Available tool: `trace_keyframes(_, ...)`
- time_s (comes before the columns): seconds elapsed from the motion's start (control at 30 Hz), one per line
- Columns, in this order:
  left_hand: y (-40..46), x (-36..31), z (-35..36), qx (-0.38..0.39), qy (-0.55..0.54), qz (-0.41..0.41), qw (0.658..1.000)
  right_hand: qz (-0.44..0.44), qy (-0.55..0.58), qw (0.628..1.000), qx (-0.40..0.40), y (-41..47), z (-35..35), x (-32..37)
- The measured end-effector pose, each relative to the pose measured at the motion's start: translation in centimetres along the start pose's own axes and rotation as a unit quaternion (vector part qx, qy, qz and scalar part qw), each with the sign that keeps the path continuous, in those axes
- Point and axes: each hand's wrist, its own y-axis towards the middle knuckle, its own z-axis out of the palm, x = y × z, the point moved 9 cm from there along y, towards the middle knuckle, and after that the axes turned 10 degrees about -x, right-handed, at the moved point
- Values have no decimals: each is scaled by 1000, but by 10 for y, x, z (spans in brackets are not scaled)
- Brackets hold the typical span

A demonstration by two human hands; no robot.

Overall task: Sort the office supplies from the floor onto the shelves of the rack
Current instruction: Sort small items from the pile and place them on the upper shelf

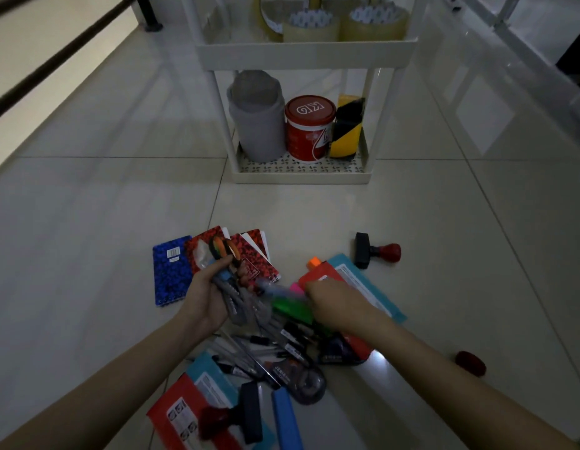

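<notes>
1. Your left hand (pixel 205 295) is curled tight round a bunch of pens and scissors (pixel 228 280). The bunch is long and thin. It runs from 5 o'clock up to 11 o'clock, with the orange scissor handles at the far end, pointing away from you.
2. Your right hand (pixel 334 305) is over the green marker (pixel 291 308) in the middle of the pile. It is blurry, so you cannot tell if its fingers pinch anything.
3. The green marker lies almost flat across, from 9 o'clock to 3 o'clock. A pink marker (pixel 297 288) sits just past it.
4. More pens (pixel 249 347) lie on the floor (pixel 87 222) under your hands. Most point from 10 o'clock to 4 o'clock.
5. A blue notebook (pixel 170 271) lies at 10 o'clock from your left hand. Its long side runs toward you and away. Red notebooks (pixel 249 251) lie just beside it, under the scissors.
6. A stamp with a red handle (pixel 376 251) lies at 1 o'clock from your right hand. Its handle points to 3 o'clock.
7. The white rack (pixel 301 177) stands at 12 o'clock, well apart from the pile.
8. Its bottom shelf holds a grey tub (pixel 256 125), a red can (pixel 309 128) and a roll of black and yellow tape (pixel 347 128), side by side.
9. The shelf above holds rolls of clear tape (pixel 314 27).
</notes>
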Motion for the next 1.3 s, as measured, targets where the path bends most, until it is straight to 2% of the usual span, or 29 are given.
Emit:
trace_keyframes(0.1, 4, 0, -2, 0, -30, -3, 1000, 112, 149, 982, 40, -4, -16, -26)
trace_keyframes(0.13, 3, 0, 1, 5, -40, 3, 999, 150, 246, 957, 37, -7, -21, -30)
trace_keyframes(0.23, -5, 5, 18, 33, -37, 5, 999, 190, 526, 828, 46, -14, -28, -18)
trace_keyframes(0.27, -10, 11, 25, 46, -22, -12, 999, 187, 571, 798, 45, -15, -30, -9)
trace_keyframes(0.33, -20, 25, 43, 91, -2, -45, 995, 185, 595, 781, 36, -14, -26, 3)
trace_keyframes(0.37, -23, 31, 49, 104, 7, -58, 993, 181, 581, 793, 27, -12, -23, 7)
trace_keyframes(0.43, -23, 39, 48, 105, 15, -74, 992, 157, 514, 843, -10, -8, -19, 11)
trace_keyframes(0.53, -24, 40, 44, 94, 42, -74, 992, 56, 356, 929, -84, -5, -30, 20)
trace_keyframes(0.6, -21, 36, 36, 63, 56, -53, 995, -11, 260, 960, -105, -4, -34, 28)
trace_keyframes(0.77, -19, 27, 21, -2, 73, -18, 997, -60, 230, 967, -95, -3, -41, 37)
trace_keyframes(0.87, -14, 15, 12, -36, 63, 1, 997, -52, 247, 966, -62, -1, -35, 29)
trace_keyframes(0.9, -12, 9, 11, -44, 57, 9, 997, -44, 212, 975, -46, -1, -28, 23)
trace_keyframes(0.97, -8, -1, 8, -50, 32, 18, 998, -30, 71, 997, 13, -4, -5, 6)
trace_keyframes(1.03, -6, -9, 7, -47, 5, 18, 999, -17, -42, 996, 75, -12, 16, -7)
trace_keyframes(1.07, -6, -12, 6, -47, 3, 18, 999, -11, -76, 994, 83, -15, 20, -11)
trace_keyframes(1.17, -4, -13, 0, -57, 9, 26, 998, 4, -127, 990, 61, -15, 21, -16)
trace_keyframes(1.3, -6, -4, -1, -70, 6, 14, 997, 2, -88, 996, 26, -11, 19, -5)
